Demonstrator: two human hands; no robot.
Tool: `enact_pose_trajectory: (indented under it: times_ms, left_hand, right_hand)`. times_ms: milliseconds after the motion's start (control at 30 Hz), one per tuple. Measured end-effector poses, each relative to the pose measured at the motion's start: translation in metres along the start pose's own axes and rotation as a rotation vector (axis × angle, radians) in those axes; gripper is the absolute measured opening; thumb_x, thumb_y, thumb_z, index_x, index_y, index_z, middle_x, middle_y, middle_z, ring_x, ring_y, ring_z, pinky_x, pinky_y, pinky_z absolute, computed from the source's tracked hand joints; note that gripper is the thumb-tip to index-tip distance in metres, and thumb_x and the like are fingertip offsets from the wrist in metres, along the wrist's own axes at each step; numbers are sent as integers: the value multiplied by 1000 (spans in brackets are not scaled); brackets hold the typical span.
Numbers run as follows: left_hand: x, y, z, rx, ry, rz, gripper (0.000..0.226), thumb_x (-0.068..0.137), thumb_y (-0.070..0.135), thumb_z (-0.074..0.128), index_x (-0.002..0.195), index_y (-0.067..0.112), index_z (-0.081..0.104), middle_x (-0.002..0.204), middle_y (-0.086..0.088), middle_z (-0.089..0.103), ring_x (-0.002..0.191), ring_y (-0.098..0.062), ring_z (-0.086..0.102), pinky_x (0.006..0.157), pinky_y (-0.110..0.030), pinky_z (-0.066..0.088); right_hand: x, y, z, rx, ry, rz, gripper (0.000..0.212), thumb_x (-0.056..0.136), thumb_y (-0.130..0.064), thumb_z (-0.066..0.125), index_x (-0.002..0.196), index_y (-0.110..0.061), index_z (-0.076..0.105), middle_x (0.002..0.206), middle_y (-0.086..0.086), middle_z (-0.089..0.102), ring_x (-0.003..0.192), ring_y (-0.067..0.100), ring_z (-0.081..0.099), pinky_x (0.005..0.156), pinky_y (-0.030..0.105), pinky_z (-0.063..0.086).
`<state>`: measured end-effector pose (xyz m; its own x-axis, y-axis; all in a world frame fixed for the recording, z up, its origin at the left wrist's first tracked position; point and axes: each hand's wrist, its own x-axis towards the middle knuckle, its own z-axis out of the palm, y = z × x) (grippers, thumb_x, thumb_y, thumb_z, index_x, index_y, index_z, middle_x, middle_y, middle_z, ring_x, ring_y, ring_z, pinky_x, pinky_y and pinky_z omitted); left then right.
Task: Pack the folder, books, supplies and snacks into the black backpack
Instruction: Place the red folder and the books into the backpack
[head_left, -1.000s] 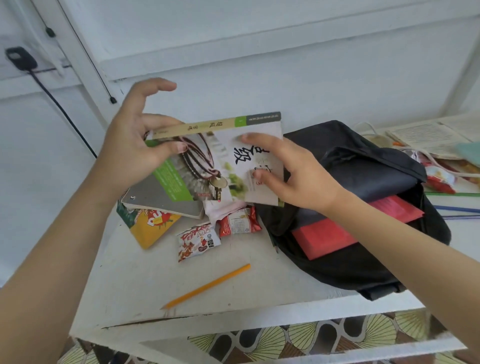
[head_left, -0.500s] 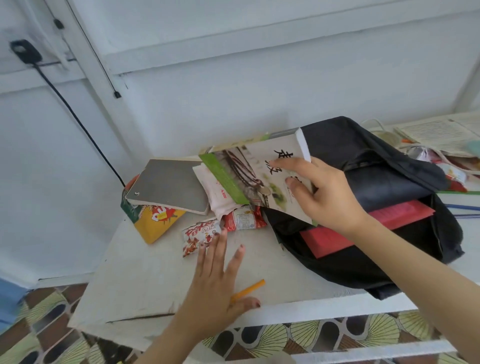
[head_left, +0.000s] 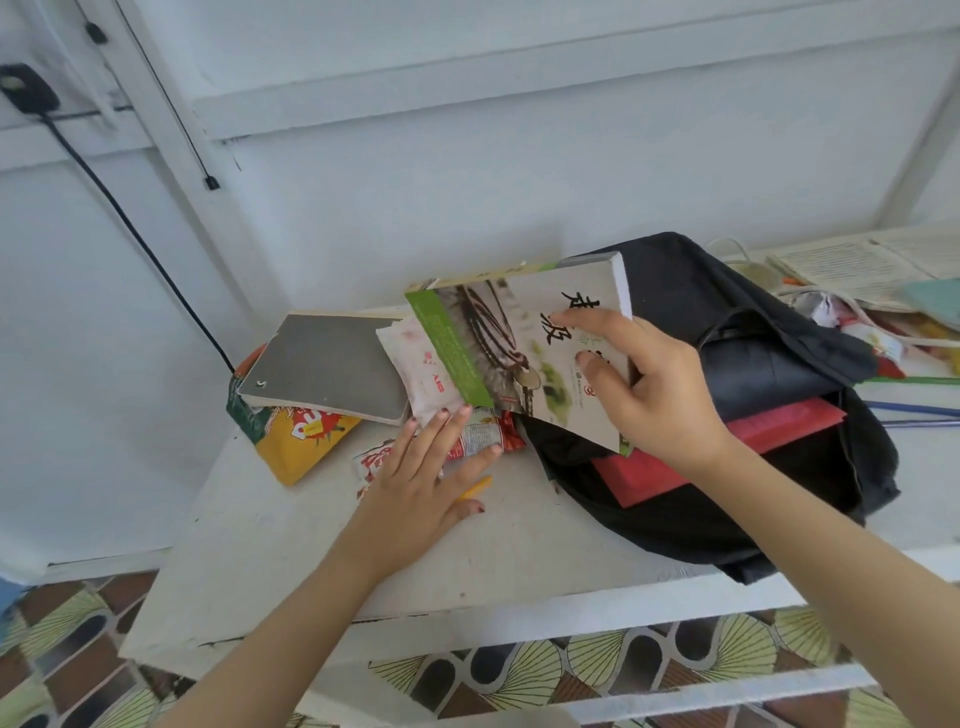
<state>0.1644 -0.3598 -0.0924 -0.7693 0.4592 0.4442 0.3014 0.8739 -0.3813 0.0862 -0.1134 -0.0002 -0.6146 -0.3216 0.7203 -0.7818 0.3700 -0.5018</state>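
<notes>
The book (head_left: 519, 353) with the green strip on its cover is hanging tilted over the left edge of the black backpack (head_left: 691, 296), its lower corner dipping toward the bag's open mouth. The right hand (head_left: 660, 387) is gripping it, thumb on the cover and fingers curled round the far edge. A red folder (head_left: 779, 434) is sticking out of the backpack's opening.

Left of the backpack, the left hand (head_left: 421, 483) is lying flat with fingers straight and spread, covering part of a yellow pencil (head_left: 477, 486). Its fingertips are reaching a red snack packet (head_left: 493, 439), though whether they are pressing it is hard to tell. Further left of the backpack, a pale pink packet (head_left: 415, 364), a grey notebook (head_left: 327, 361) and a yellow snack bag (head_left: 296, 447) are lying on the white desk (head_left: 280, 561).
</notes>
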Motion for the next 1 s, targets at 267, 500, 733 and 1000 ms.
enact_pose_trajectory:
  times_ms: [267, 500, 733, 1000]
  left_hand:
    - [25, 6, -2, -85, 203, 127, 39, 97, 38, 39, 132, 22, 36, 143, -13, 33, 131, -29, 35, 114, -41, 18]
    - [81, 69, -27, -287, 267, 599, 32, 96, 20, 45, 125, 18, 58, 133, -5, 56, 125, -21, 47, 110, -36, 30]
    - [132, 66, -19, -212, 136, 461, 51, 97, 41, 40, 142, 17, 39, 136, -10, 52, 134, -28, 36, 114, -40, 16]
    - [168, 65, -18, -77, -121, 321, 91, 84, 69, 34, 148, 7, 12, 83, -5, 66, 89, -24, 55, 85, -32, 32]
  right_hand:
    - [-7, -5, -20, 264, 214, 218, 33, 90, -3, 51, 118, -22, 58, 117, -7, 61, 85, 27, 63, 59, 39, 55]
    - [-1, 0, -57, 471, 506, 428, 39, 89, 4, 52, 106, -31, 58, 112, -9, 61, 103, 14, 64, 73, 41, 58]
    - [-14, 2, -96, 489, 676, 485, 39, 89, 7, 50, 105, -29, 58, 110, -3, 63, 90, 10, 67, 64, 28, 56]
    - [-31, 3, -116, 571, 832, 556, 40, 89, 11, 48, 104, -25, 57, 106, 0, 63, 92, 12, 67, 68, 27, 57]
